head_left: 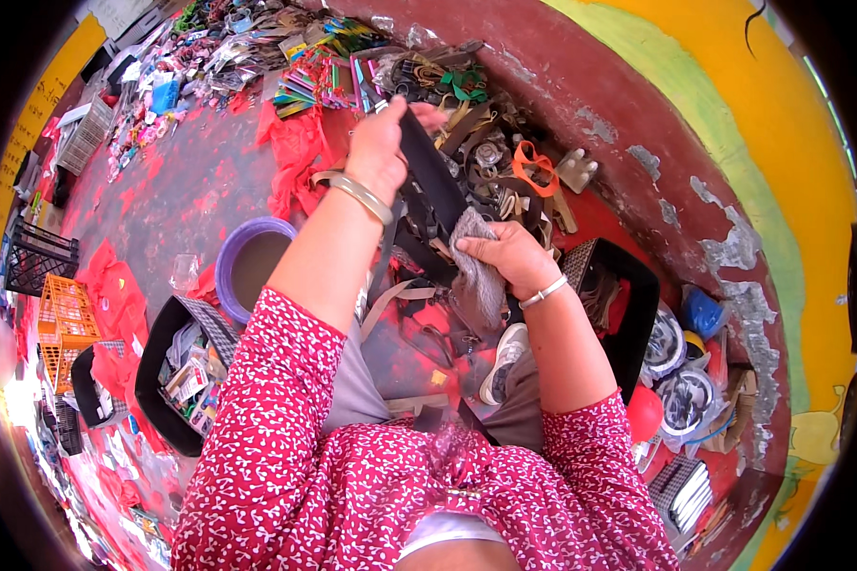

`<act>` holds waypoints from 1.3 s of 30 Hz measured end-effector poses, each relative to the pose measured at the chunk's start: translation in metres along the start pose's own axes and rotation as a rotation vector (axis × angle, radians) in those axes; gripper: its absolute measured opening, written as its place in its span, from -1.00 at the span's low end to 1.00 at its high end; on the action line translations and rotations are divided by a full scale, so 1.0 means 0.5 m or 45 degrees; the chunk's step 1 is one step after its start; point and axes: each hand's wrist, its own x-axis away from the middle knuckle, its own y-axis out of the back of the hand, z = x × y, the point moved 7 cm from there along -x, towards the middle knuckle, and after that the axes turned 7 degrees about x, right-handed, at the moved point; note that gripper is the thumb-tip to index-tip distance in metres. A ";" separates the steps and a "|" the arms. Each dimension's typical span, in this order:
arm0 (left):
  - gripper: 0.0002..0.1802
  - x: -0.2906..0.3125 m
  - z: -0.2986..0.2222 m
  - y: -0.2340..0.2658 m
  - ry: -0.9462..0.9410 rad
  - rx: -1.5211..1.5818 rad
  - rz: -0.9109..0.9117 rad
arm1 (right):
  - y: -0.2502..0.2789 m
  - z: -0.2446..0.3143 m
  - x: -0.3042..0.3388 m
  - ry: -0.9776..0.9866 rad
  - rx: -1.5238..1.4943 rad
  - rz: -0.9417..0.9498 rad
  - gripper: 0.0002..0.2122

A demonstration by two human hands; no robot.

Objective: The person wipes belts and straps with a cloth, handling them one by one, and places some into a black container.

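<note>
My left hand [381, 147], a bracelet at its wrist, is closed on the upper end of a wide black strap, probably a belt [432, 176]. The strap slants down toward my right hand [519, 257]. That hand grips a crumpled grey cloth [481, 281], which lies against the strap's lower part; its fingertips are hidden by the cloth. Beneath both hands lies a tangled heap of brown and black straps [471, 133]. A pale strap [395, 303] trails down near my knees.
A purple basin of murky water [227, 276] stands to the left, with a black basket [157, 366] of small packages nearer me. At right are another black basket [633, 333], wrapped round items [686, 400] and a peeling wall [657, 124]. Orange crates [62, 324] stand far left.
</note>
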 end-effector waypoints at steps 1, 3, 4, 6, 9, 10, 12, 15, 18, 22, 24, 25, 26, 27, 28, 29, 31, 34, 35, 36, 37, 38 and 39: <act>-0.59 -0.018 -0.019 0.022 -0.034 -0.006 -0.009 | -0.002 -0.003 0.011 -0.009 0.067 0.004 -0.87; -0.59 -0.027 -0.054 0.050 -0.064 0.007 -0.030 | -0.003 -0.005 0.036 -0.017 0.150 -0.012 -0.87; -0.59 -0.032 -0.061 0.063 -0.056 0.023 -0.048 | 0.001 -0.002 0.052 -0.021 0.191 -0.026 -0.87; -0.59 -0.035 -0.088 0.092 -0.132 0.004 -0.106 | 0.012 0.007 0.082 -0.031 0.420 -0.029 -0.86; -0.57 -0.074 -0.123 0.184 -0.112 0.256 -0.306 | 0.023 0.015 0.125 -0.020 0.852 0.053 -0.85; -0.57 -0.071 -0.135 0.201 -0.113 0.177 -0.349 | 0.029 0.007 0.136 -0.015 0.812 0.073 -0.85; -0.55 -0.071 -0.140 0.221 -0.109 0.145 -0.371 | 0.039 -0.009 0.156 -0.002 0.730 0.116 -0.85; -0.50 -0.084 -0.107 0.198 -0.039 0.225 -0.233 | 0.065 -0.004 0.158 -0.009 0.412 0.122 -0.88; -0.42 -0.096 -0.016 0.194 0.240 0.265 -0.310 | 0.087 0.015 0.134 0.108 -0.061 0.033 -0.86; -0.03 -0.024 0.123 0.143 0.863 -0.080 -0.398 | 0.108 0.034 0.046 0.306 -0.424 -0.223 -0.87; 0.03 0.009 0.198 0.110 1.063 -0.410 0.009 | 0.107 0.035 0.012 0.284 -0.453 -0.209 -0.87; 0.01 0.034 0.216 0.087 1.078 -0.487 0.153 | 0.104 0.032 -0.009 0.267 -0.436 -0.221 -0.86; 0.01 0.064 0.235 0.052 1.101 -0.560 0.311 | 0.108 0.028 -0.022 0.249 -0.416 -0.250 -0.86; -0.11 0.093 0.241 0.011 1.085 -0.589 0.378 | 0.110 0.023 -0.034 0.253 -0.406 -0.214 -0.85; -0.23 0.103 0.239 -0.016 0.925 -0.533 0.409 | 0.109 0.018 -0.046 0.254 -0.395 -0.209 -0.84; -0.31 0.115 0.232 -0.036 0.871 -0.472 0.460 | 0.108 0.021 -0.054 0.280 -0.371 -0.231 -0.84; -0.41 0.123 0.221 -0.055 0.827 -0.337 0.484 | 0.097 0.025 -0.063 0.290 -0.346 -0.218 -0.85; -0.49 0.111 0.215 -0.053 0.848 -0.116 0.446 | 0.070 0.027 -0.065 0.225 -0.325 -0.114 -0.85; -0.53 0.099 0.216 -0.048 0.849 -0.042 0.458 | 0.064 0.025 -0.065 0.193 -0.306 -0.081 -0.85; -0.56 0.090 0.215 -0.045 0.850 0.031 0.470 | 0.057 0.024 -0.065 0.162 -0.286 -0.048 -0.84; -0.58 0.085 0.204 -0.047 0.780 0.082 0.456 | 0.049 0.035 -0.062 0.212 -0.285 -0.053 -0.84; -0.58 0.079 0.197 -0.047 0.711 0.067 0.436 | 0.049 0.036 -0.061 0.202 -0.297 -0.067 -0.84; -0.58 0.073 0.193 -0.049 0.642 0.052 0.416 | 0.050 0.037 -0.062 0.192 -0.310 -0.081 -0.84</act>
